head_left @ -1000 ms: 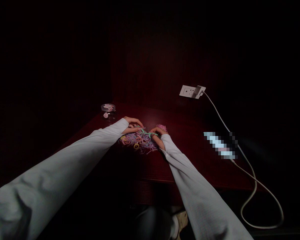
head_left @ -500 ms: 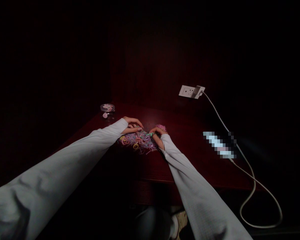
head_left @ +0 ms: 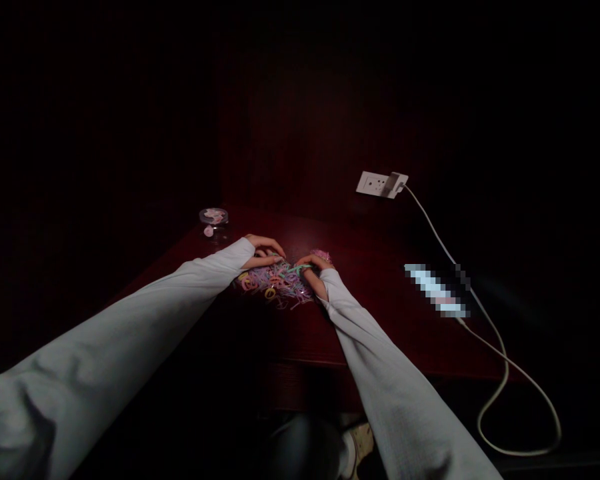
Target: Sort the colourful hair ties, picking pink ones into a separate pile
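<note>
Nearest, two pale grey, long fabric sleeves (head_left: 145,327) reach forward over a dark red, glossy wooden table (head_left: 380,327). Ahead of them lies a loose, tangled heap of thin pastel strips and small bands (head_left: 280,287), mostly lilac, with one yellow ring (head_left: 270,293) at its near edge. This heap, the thing being handled, sits on the table below and between the hands. Its pieces look mixed in colour, so little of it appears sorted or separated, and most seems left to handle; how much is finished cannot be told.

The person's right hand (head_left: 316,269) has thumb and fingertips drawn narrowly together, apparently on a thin pale green strip (head_left: 300,269). The left hand (head_left: 264,250) curls over the heap's far left side, fingers bent and close to the thumb; whether it grips anything cannot be told. Just beyond the right hand is a small, bright pink, shredded-looking cluster (head_left: 323,255), and farther left stands a clear, round-lidded container (head_left: 214,217) with pink pieces showing.

Compared with a second ago, green no longer stretches plainly between the hands; it shows shorter near the right fingertips. Both hands keep nearly the same pose.
</note>
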Action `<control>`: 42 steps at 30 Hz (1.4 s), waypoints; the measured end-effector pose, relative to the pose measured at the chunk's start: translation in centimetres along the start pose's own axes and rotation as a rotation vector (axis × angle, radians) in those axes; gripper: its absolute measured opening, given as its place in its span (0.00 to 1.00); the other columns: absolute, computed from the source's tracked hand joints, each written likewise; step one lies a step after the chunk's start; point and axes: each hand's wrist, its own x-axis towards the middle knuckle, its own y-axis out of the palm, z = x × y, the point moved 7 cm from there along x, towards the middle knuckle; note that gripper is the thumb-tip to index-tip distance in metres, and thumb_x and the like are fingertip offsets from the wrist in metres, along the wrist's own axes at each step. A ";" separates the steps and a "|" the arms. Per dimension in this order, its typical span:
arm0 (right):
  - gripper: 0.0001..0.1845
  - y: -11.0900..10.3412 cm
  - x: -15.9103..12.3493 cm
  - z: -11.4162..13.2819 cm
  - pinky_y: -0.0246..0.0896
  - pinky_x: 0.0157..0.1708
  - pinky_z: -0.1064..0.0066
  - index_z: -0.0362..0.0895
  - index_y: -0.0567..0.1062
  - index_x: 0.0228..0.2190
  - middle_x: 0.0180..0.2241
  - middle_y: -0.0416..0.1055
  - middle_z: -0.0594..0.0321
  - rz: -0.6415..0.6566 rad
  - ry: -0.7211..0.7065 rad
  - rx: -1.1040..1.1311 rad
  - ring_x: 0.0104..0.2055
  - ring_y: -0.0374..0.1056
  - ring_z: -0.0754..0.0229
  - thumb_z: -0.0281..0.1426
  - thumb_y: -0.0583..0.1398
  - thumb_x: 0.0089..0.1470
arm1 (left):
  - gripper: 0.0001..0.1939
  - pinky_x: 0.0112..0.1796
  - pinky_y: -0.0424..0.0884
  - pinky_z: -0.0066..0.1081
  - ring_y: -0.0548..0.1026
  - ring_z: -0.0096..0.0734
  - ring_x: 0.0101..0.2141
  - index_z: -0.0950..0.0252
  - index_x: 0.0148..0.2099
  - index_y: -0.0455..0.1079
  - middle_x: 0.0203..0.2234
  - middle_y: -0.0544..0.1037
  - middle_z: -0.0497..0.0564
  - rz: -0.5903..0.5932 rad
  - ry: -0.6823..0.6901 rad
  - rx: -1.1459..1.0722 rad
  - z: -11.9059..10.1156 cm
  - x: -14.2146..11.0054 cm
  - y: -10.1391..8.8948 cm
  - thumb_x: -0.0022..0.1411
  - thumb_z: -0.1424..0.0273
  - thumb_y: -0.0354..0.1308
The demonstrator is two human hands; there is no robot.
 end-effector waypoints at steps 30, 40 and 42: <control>0.12 0.7 -1.7 1.9 0.56 0.55 0.62 0.58 0.83 0.49 0.48 0.78 0.62 0.083 0.043 -0.455 0.54 0.64 0.52 0.37 0.61 0.69 | 0.14 0.42 0.69 0.27 0.74 0.30 0.33 0.65 0.42 0.83 0.33 0.84 0.53 0.019 0.158 0.269 -2.2 -1.0 0.8 0.73 0.63 0.58; 0.14 1.0 -1.8 1.4 0.58 0.54 0.62 0.59 0.82 0.53 0.51 0.78 0.62 0.111 0.004 -0.530 0.55 0.64 0.50 0.38 0.61 0.69 | 0.18 0.38 0.68 0.26 0.74 0.29 0.32 0.65 0.43 0.83 0.34 0.84 0.54 0.025 0.105 0.236 -2.0 -1.0 0.7 0.73 0.58 0.58; 0.15 0.9 -1.6 1.3 0.57 0.54 0.62 0.60 0.82 0.52 0.50 0.78 0.63 0.105 0.014 -0.524 0.55 0.64 0.51 0.35 0.60 0.69 | 0.19 0.38 0.68 0.26 0.74 0.29 0.32 0.65 0.43 0.83 0.34 0.84 0.54 0.021 0.101 0.239 -2.0 -1.0 0.8 0.74 0.56 0.57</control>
